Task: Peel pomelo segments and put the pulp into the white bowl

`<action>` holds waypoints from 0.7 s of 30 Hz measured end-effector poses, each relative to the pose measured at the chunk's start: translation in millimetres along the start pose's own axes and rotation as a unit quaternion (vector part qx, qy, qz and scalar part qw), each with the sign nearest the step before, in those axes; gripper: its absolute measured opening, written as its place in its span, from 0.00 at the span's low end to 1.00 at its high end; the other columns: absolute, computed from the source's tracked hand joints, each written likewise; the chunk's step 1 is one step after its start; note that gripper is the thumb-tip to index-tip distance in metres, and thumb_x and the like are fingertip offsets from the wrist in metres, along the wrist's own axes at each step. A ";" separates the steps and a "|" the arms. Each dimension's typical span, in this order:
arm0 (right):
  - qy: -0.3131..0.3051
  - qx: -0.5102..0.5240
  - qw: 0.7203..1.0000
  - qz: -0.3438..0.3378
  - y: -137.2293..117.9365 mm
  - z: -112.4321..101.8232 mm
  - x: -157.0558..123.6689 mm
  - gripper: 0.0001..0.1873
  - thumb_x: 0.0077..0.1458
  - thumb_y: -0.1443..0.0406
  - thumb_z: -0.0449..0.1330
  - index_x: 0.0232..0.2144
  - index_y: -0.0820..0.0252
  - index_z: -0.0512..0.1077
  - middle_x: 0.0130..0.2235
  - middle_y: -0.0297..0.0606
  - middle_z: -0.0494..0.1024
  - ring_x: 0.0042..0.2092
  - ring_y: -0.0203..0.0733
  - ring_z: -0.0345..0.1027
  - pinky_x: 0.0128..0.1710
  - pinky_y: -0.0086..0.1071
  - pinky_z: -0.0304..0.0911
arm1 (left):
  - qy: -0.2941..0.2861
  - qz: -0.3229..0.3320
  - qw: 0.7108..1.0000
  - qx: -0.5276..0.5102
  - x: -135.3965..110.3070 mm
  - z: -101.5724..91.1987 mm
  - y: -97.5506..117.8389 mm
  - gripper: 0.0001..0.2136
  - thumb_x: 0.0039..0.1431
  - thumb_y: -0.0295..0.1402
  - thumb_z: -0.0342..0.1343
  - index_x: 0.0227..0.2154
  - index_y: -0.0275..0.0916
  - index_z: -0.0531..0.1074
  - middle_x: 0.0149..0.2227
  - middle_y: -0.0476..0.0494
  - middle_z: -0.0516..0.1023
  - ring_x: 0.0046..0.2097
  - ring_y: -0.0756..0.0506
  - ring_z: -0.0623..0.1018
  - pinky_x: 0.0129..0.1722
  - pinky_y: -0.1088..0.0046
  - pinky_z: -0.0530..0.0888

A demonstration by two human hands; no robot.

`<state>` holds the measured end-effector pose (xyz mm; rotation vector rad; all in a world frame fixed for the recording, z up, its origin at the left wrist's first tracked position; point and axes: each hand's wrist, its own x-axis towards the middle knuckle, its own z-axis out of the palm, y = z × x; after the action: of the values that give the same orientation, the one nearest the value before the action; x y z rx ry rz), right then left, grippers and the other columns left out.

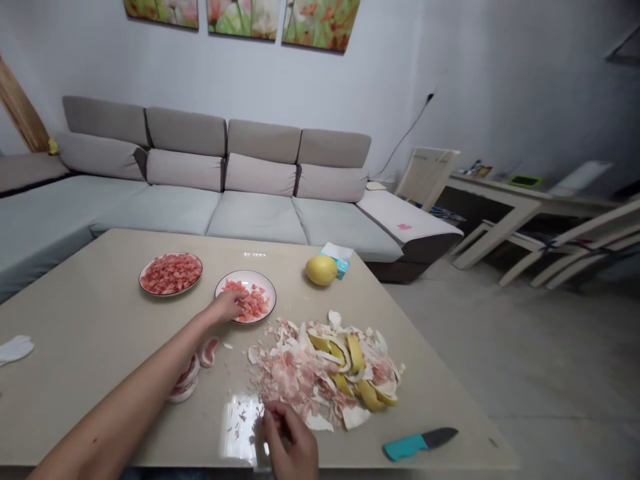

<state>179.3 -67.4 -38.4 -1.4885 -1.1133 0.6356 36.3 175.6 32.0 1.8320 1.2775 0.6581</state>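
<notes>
My left hand (228,306) reaches over a dark-rimmed white plate (270,291), its fingers together against pieces of pink pomelo pulp (254,303). Whether a piece is between those fingertips is hidden. Close to the table's front edge, my right hand (293,443) is curled, thumb against forefinger; what it pinches, if anything, cannot be made out. Just beyond it spreads a heap of pomelo membrane scraps (290,377) with yellow-green pomelo peel (356,353). Pomelo segments (184,383) lie partly behind my left forearm, a smaller segment (209,351) beside them.
A second plate (199,277) heaped with pulp (170,272) stands at the back left. A whole yellow pomelo (321,271) sits before a tissue pack (341,261). A teal-handled knife (420,444) lies front right, a white plastic-looking item (16,349) far left. Behind the table is a sofa (255,217).
</notes>
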 end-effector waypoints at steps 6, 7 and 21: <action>0.025 0.006 1.000 -0.004 5.2 -11.0 3.1 0.18 0.52 0.49 0.60 0.28 0.56 0.77 0.26 0.38 0.78 0.26 0.42 0.70 0.27 0.30 0.67 | 0.000 0.001 1.000 0.031 3.0 -17.6 -4.5 0.12 0.43 0.30 0.57 0.32 0.37 0.81 0.33 0.44 0.82 0.38 0.40 0.76 0.38 0.71 0.67; 0.018 0.006 1.000 -0.012 3.5 -12.3 7.4 0.17 0.53 0.50 0.59 0.28 0.56 0.77 0.27 0.38 0.78 0.27 0.42 0.71 0.28 0.30 0.68 | 0.004 0.000 0.999 0.032 1.7 -20.6 -4.1 0.11 0.44 0.31 0.57 0.31 0.37 0.81 0.33 0.44 0.82 0.38 0.40 0.76 0.38 0.71 0.67; -0.169 0.063 0.983 -0.044 -44.7 -10.2 101.8 0.12 0.57 0.60 0.59 0.41 0.57 0.77 0.39 0.41 0.80 0.38 0.45 0.73 0.38 0.34 0.67 | 0.017 0.006 0.983 -0.184 -93.6 12.0 24.2 0.19 0.57 0.45 0.56 0.45 0.36 0.72 0.32 0.42 0.77 0.31 0.47 0.73 0.32 0.74 0.68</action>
<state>216.7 16.3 25.3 -1.2427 -1.3628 0.9028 24.8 80.1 47.7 1.5312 1.0829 0.8720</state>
